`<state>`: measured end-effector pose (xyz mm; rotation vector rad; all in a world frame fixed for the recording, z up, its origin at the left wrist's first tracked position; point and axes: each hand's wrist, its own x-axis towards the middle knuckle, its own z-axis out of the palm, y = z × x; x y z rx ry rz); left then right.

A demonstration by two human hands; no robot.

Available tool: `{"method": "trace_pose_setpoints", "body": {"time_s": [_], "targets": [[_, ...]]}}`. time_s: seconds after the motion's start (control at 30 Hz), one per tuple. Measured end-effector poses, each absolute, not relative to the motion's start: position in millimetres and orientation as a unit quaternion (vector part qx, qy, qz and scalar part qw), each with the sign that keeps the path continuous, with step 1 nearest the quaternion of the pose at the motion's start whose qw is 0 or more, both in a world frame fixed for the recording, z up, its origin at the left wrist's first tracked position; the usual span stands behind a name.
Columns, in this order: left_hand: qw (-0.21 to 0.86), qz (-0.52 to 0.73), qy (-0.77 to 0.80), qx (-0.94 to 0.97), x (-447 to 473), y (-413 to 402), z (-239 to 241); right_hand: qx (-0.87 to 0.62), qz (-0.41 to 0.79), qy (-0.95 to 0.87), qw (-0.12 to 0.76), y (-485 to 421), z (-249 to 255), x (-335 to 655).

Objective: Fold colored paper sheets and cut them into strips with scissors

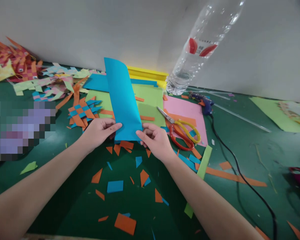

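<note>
Between my two hands is a long sheet of blue paper (125,96), held near its lower end, with its far end standing up and curling. My left hand (98,131) pinches the left edge, thumb on top. On the right edge my right hand (156,138) does the same, thumb over the paper and fingers curled beneath. Just right of my right hand lie scissors (180,128) with one red and one yellow handle, blades apart. An orange and blue woven paper piece (81,115) sits left of the sheet.
Light green paper (152,110) and pink paper (187,106) lie under the scissors. A glue gun (205,105) with a black cord rests on the green table (215,206). Behind it stands a clear bottle (192,56). Orange and blue scraps (115,186) litter the front; woven paper figures (17,63) pile up far left.
</note>
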<state>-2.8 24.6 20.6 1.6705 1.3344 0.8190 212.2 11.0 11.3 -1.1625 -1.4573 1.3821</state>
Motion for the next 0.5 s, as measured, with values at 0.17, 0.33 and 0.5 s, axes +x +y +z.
{"method": "trace_pose_setpoints", "body": {"time_s": [0.17, 0.33, 0.5], "targets": [[0.434, 0.333, 0.533, 0.645, -3.2, 24.4, 19.2, -0.468, 0.533, -0.593, 0.380, 12.9, 9.5, 214.7], [0.426, 0.336, 0.546, 0.639, -2.4, 23.8, 19.1, -0.475, 0.547, -0.580, 0.374, 13.5, 10.2, 215.6], [0.433, 0.334, 0.535, 0.644, -1.6, 26.1, 21.9, -0.487, 0.548, -0.574, 0.367, 13.5, 12.2, 214.0]]}}
